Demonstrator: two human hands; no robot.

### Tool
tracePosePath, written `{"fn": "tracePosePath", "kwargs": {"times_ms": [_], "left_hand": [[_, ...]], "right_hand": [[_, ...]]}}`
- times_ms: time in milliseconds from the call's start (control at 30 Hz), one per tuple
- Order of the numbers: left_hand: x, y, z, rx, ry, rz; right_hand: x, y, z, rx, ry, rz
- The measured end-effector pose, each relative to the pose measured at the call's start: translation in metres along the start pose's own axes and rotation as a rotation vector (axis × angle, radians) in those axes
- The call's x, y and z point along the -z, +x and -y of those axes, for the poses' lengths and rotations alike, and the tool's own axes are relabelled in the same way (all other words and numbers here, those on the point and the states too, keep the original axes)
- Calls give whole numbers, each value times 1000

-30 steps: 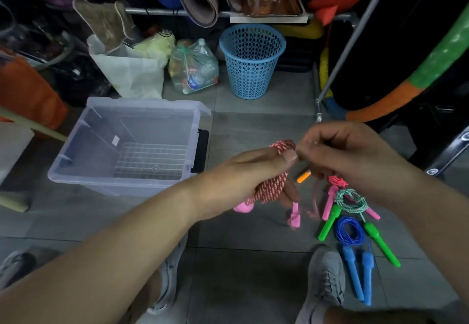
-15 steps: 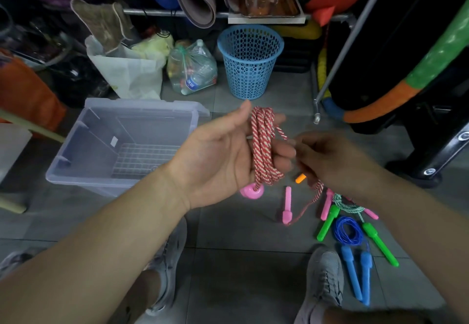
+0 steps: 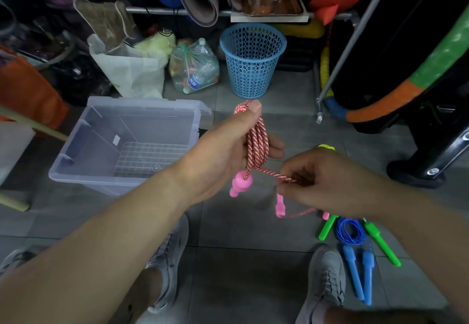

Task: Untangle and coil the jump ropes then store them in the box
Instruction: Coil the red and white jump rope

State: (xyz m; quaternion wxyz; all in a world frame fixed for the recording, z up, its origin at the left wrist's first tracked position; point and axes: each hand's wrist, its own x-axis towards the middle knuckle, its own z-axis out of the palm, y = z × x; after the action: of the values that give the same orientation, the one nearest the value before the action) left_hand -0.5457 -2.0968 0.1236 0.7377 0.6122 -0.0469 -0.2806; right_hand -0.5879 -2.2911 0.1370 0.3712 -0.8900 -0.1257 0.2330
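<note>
1. Left hand [image 3: 223, 151] grips the red-and-white rope [image 3: 257, 143]. My thumb is clamped over the top of the loops and my fingers are curled behind them. I hold the coil upright so the loops hang even and cannot slide off.
2. Right hand [image 3: 327, 184] pinches the free strand just beside the bottom of the coil. The strand runs taut between my hands, which keeps tension for the next turn.
3. One pink handle [image 3: 239, 184] hangs at the foot of the coil, under my left palm. The second handle [image 3: 280, 205] dangles on the slack tail below my right hand. I cannot tell whether it touches the floor.
4. Judgement: coiling is nearly done and only a short tail is left. The next move is probably to wrap the tail round the loops to lock them.
5. Box [image 3: 83, 171] sits open-topped on the floor to my left, near my left hand for the drop.
6. Blue rope [image 3: 351, 231] lies coiled by my right foot with green handles [image 3: 380, 242] beside it, not yet boxed.
</note>
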Motion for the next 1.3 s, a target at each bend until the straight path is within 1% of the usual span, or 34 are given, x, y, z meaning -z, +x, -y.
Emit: {"fn": "tracePosePath", "kwargs": {"times_ms": [67, 100, 167, 200, 233, 300, 333, 400, 467, 567, 667, 733, 800, 867, 967, 1033, 1133, 1200, 1300], "left_hand": [[0, 2, 3, 25, 94, -3], [4, 1, 4, 36, 199, 3], [12, -3, 7, 64, 468, 80], [13, -6, 8, 81, 524, 122], [12, -8, 10, 113, 501, 173], [8, -10, 12, 179, 302, 253], [5, -10, 10, 198, 186, 273], [1, -11, 7, 205, 60, 303], [1, -12, 4, 206, -19, 370], [1, -13, 5, 254, -80, 453], [0, -13, 3, 267, -198, 555], [2, -14, -1, 251, -289, 612], [2, -16, -5, 229, -386, 631], [2, -18, -7, 183, -507, 605], [2, -15, -9, 80, -623, 494], [3, -12, -10, 15, -645, 394], [8, -7, -9, -41, -696, 270], [8, -5, -7, -64, -630, 189], [3, -1, -1, -59, -336, 67]], "right_hand": [[3, 0, -1, -12, 93, 14], [5, 0, -1, -8, 141, 36], [9, -1, 2, 15, 259, 61], [11, -2, 2, 26, 334, 30], [14, -2, 3, 29, 424, -32], [19, -2, 0, 34, 561, -193], [20, -1, -2, 45, 567, -265], [19, 1, -4, 49, 501, -356], [15, 4, -2, 47, 449, -414], [13, 7, -3, 45, 509, -488], [16, 7, -5, 30, 515, -509], [16, 7, -5, 22, 535, -473], [16, 6, -6, -3, 542, -408], [13, 7, -8, -22, 531, -346], [6, 10, -14, -62, 470, -314], [0, 11, -15, -91, 335, -279], [-8, 7, -9, -58, 97, -135], [-11, 4, -5, -24, 19, -69], [-8, 3, -7, 38, -8, -87]]}}
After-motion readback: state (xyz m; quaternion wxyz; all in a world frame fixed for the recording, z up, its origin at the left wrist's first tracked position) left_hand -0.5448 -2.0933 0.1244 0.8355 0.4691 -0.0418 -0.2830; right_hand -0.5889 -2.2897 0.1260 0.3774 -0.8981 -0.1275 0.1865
